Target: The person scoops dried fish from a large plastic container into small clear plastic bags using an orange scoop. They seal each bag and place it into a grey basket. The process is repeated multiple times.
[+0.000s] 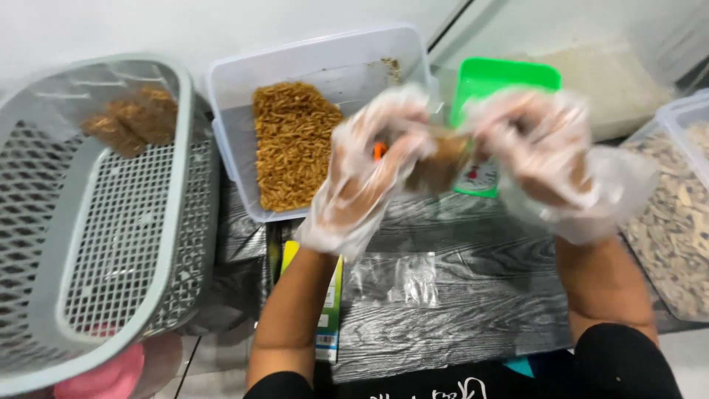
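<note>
The small packet [441, 164] of brown snack was held up between our two gloved hands, above the dark wood-grain table [473, 310] and in front of the clear tub [236, 96] of the same fried brown strands. We saw it blurred, so its exact outline was hard to tell, but its long axis seemed to run roughly left to right, from one hand across to the other. Our left hand [365, 174] had its fingers curled closed on the near end of the packet, with something small and orange [379, 150] showing at the fingertips; what that was, we could not tell. Our right hand [539, 151] was bunched at the packet's other end, fingers drawn together as if pinching it, though the loose plastic glove and the blur hid the grip itself. Both hands touched the packet; neither was clearly nearer.

Below it an empty clear bag [395, 279] lay flat on the table. A grey mesh basket [96, 222] with a few filled packets stood well to the left, a green tray [502, 77] lay behind our right hand, and another tub [679, 214] of pale flakes stood at the right edge.
</note>
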